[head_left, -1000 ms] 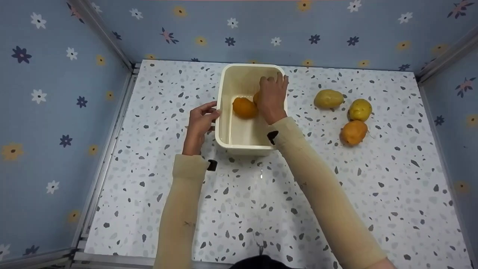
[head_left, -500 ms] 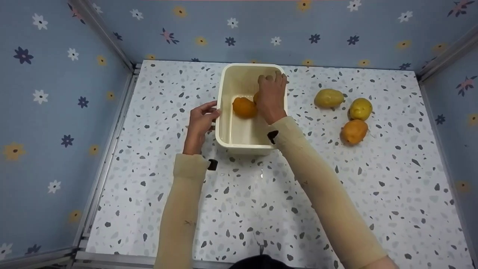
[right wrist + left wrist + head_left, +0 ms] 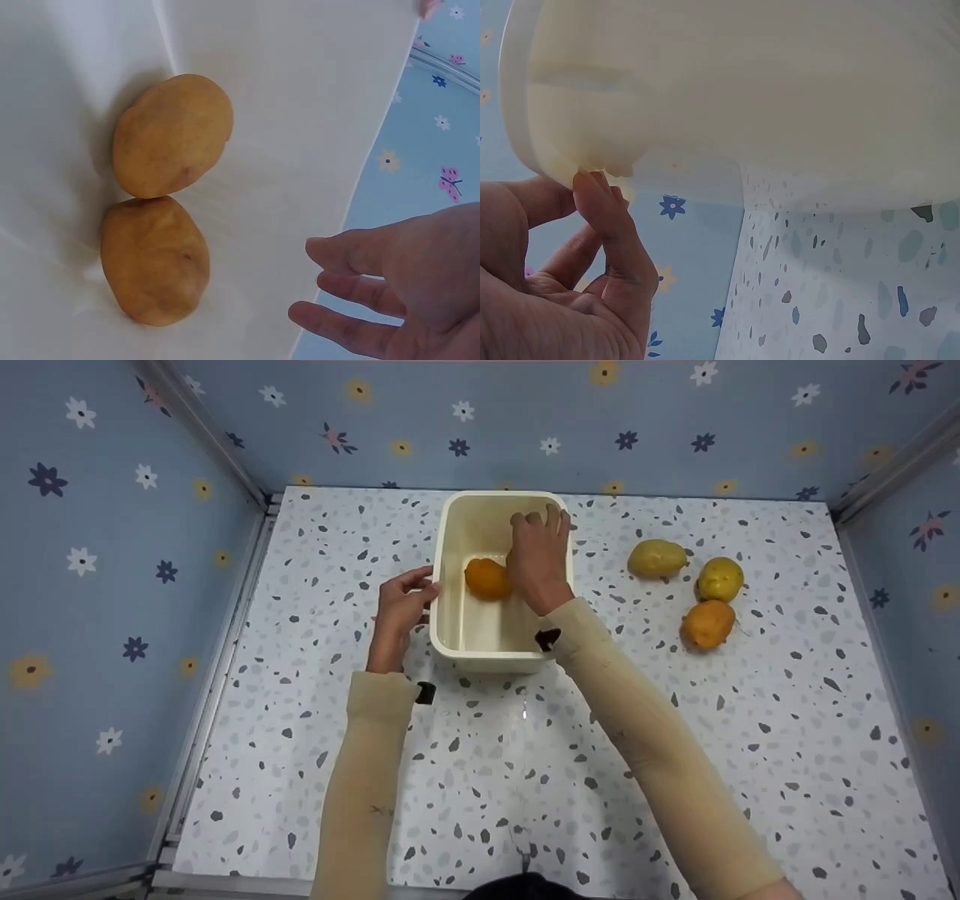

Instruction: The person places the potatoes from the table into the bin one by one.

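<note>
A cream plastic bin [image 3: 447, 622] stands toward the back of the table. Its left rim is pinched between the thumb and fingers of my left hand [image 3: 400, 606]; the left wrist view shows the fingertips of that hand [image 3: 592, 187] at the bin's edge. Over the bin's right side is my right hand [image 3: 538, 559], its fingers loosely bent near the rim. The right wrist view shows nothing in that hand [image 3: 397, 285]. Two potatoes lie touching on the bin's floor, one potato [image 3: 172, 135] against the other potato [image 3: 155, 261]; the head view shows only one potato [image 3: 487, 579], orange-looking.
Right of the bin, three more potatoes lie on the speckled table [image 3: 675, 780]: a yellowish potato [image 3: 657, 559], a yellow potato [image 3: 720, 579] and an orange-looking potato [image 3: 708, 625]. Flowered blue panels [image 3: 510, 420] stand behind and at both sides.
My right hand has shifted slightly left over the bin and now hides the second potato from the head view. The left hand keeps its place on the rim.
</note>
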Tool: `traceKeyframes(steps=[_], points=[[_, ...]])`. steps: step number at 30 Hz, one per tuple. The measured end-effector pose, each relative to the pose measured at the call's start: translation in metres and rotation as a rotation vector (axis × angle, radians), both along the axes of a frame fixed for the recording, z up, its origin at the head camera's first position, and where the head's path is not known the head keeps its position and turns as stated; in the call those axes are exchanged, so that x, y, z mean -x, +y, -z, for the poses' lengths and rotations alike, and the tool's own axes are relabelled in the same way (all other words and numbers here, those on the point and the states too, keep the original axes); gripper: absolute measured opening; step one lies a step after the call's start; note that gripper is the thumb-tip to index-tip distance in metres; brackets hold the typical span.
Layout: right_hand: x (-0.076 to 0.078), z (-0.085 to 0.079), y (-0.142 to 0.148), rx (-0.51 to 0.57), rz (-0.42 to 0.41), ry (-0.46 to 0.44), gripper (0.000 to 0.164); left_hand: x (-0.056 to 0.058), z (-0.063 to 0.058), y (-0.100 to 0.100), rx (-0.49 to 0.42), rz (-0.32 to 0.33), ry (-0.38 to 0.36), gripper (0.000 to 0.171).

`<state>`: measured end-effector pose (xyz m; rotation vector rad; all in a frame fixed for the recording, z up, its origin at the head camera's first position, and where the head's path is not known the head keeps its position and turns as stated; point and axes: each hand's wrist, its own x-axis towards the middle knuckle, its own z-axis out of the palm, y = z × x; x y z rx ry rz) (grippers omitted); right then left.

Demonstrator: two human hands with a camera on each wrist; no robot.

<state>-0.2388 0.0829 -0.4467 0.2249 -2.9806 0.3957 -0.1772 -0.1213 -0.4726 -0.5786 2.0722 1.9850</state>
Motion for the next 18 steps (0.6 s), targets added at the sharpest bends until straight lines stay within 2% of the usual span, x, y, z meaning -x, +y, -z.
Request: traceKeyframes(steps=[13,18], points=[[-0.008,-0.037,0.002,-0.053,0.038,-0.033,0.045,-0.001,0.000,0.001,-0.007,-0.008,0.006,0.040],[-0.011,-0.046,0.011,-0.045,0.046,-0.024,0.040,0.000,0.000,0.000,-0.008,-0.009,-0.007,0.040]])
